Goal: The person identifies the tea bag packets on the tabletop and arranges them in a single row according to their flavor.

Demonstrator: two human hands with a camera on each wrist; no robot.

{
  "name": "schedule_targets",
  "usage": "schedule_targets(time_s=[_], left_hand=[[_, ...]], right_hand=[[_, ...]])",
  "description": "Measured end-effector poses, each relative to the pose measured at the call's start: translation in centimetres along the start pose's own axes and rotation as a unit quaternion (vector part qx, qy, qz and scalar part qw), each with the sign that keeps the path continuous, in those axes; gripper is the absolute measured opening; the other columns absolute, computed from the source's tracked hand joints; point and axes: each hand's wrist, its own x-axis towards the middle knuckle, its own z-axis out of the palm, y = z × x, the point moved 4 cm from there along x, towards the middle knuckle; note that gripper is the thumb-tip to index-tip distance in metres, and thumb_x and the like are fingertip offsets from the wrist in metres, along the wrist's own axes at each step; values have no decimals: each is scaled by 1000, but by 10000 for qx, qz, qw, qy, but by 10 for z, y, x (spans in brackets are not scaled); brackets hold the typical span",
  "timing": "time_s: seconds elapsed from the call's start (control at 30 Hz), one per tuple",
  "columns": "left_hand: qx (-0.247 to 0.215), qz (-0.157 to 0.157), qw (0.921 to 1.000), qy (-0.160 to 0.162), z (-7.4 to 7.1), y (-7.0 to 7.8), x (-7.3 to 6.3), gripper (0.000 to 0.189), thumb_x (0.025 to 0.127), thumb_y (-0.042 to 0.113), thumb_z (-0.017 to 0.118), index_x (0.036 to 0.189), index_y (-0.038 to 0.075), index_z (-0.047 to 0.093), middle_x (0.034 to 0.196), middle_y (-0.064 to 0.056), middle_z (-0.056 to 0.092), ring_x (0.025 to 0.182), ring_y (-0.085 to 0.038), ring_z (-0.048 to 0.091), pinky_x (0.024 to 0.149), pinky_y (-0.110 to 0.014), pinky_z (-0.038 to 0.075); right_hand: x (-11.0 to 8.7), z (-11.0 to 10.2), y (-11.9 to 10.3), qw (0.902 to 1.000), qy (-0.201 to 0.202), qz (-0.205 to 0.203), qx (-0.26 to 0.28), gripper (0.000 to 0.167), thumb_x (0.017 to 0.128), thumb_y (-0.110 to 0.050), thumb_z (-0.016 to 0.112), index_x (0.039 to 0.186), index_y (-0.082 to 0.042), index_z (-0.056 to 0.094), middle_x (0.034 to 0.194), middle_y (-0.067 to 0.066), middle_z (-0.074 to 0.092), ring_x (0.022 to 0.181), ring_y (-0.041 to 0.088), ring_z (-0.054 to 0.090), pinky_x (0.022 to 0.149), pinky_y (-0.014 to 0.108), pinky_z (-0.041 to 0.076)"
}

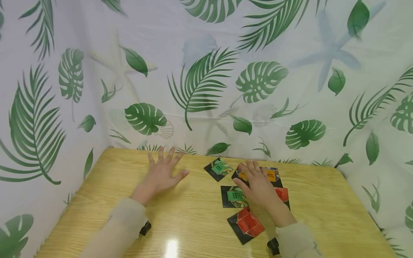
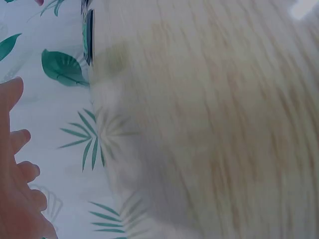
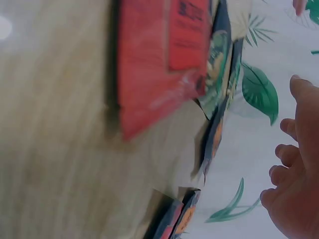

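My left hand [image 1: 162, 174] is held over the left part of the table with its fingers spread, holding nothing. My right hand [image 1: 259, 184] reaches over a group of flat packets, its fingers extended, and covers part of them. Near its fingertips lie two black packets with orange labels, one on the left [image 1: 239, 174] and one on the right [image 1: 272, 175]. A green-labelled packet [image 1: 234, 196] is beside the thumb, and another green-labelled packet [image 1: 218, 168] lies farther back. One red packet [image 1: 282, 194] shows partly from under the hand; another red packet [image 1: 246, 225] lies tilted nearer me.
The wooden table [image 1: 190, 215] ends at a leaf-printed cloth [image 1: 206, 136] hung behind it and along both sides. Each wrist carries a small black device, one at the left cuff [image 1: 145, 228] and one at the right cuff [image 1: 273, 246].
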Motion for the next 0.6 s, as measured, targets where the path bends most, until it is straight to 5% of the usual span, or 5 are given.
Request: schedule_targets(time_s=[0.37, 0.6], left_hand=[[-427, 170, 9978, -470, 28, 27, 11, 70, 108, 56, 49, 168, 23, 34, 174, -21, 22, 159, -59, 8, 119, -85, -2], [-412, 323, 9974, -500, 42, 41, 18, 69, 108, 57, 47, 166, 22, 37, 173, -19, 27, 158, -60, 14, 118, -85, 5]], right_hand=[[-25, 28, -14, 9974, -567, -269, 364, 65, 109, -42, 57, 158, -2, 47, 167, 26, 38, 158, 49, 27, 127, 68, 21], [-31, 33, -15, 9955, -804, -280, 421, 65, 109, -44, 56, 159, -2, 47, 166, 24, 41, 157, 48, 30, 126, 66, 25]])
